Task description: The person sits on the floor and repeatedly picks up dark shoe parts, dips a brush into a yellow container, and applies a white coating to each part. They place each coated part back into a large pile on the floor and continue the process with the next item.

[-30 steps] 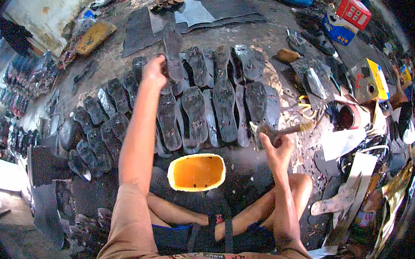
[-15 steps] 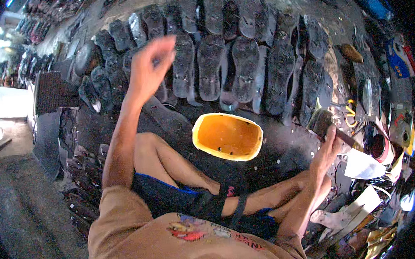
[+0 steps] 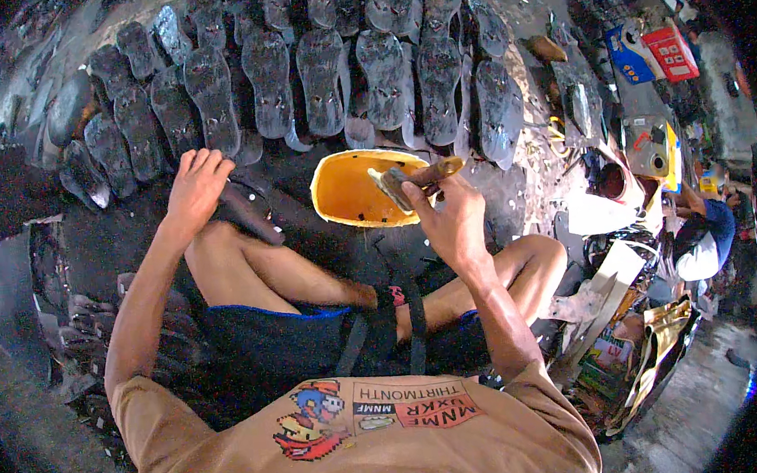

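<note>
Yellow tub (image 3: 322,192); right hand (image 3: 454,217) grasps brush (image 3: 428,176) over it; left hand (image 3: 196,194) beside black sole (image 3: 248,213), hold unclear

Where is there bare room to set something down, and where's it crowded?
Mostly bare: a dark patch between the black piece by the left hand and the yellow tub, below the shoe soles; a speckled one right of the right hand, above the right knee. Crowded: the sole rows; the right side, with boxes and scraps.

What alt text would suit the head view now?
A cross-legged person holds a brush over a yellow-rimmed tub with the right hand; the left hand is by a dark piece. Beyond lie rows of black sole-shaped pieces.
</note>
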Motion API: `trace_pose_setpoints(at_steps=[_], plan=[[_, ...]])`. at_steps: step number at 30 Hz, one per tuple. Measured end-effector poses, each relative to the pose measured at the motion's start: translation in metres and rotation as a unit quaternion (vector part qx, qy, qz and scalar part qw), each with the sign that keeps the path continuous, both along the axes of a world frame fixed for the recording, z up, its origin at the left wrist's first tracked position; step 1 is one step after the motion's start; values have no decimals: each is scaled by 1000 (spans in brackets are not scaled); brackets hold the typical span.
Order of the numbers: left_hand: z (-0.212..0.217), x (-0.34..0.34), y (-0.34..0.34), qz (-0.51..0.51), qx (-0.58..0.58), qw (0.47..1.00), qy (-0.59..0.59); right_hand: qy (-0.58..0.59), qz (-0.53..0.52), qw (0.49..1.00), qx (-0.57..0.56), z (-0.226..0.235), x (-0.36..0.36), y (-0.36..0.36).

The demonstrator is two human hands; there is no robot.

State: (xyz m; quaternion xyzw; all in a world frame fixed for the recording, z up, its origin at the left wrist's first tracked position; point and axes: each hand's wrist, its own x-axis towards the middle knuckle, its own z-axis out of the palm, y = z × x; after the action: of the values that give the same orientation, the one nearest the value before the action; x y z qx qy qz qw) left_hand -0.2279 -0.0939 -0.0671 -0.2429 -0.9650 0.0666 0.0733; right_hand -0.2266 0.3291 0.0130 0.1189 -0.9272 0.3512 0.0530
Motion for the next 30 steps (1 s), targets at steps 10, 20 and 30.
trace_pose_setpoints(at_steps=[10, 20, 30], plan=[[147, 149, 89, 297, 247, 922, -34, 12, -169, 970, -175, 15, 1, 40], [101, 205, 127, 275, 370, 885, -70, 20, -45, 999, -1, -13, 31, 94], [89, 152, 206, 85, 934, -4, -347, 70, 216, 941, -250, 78, 26, -23]])
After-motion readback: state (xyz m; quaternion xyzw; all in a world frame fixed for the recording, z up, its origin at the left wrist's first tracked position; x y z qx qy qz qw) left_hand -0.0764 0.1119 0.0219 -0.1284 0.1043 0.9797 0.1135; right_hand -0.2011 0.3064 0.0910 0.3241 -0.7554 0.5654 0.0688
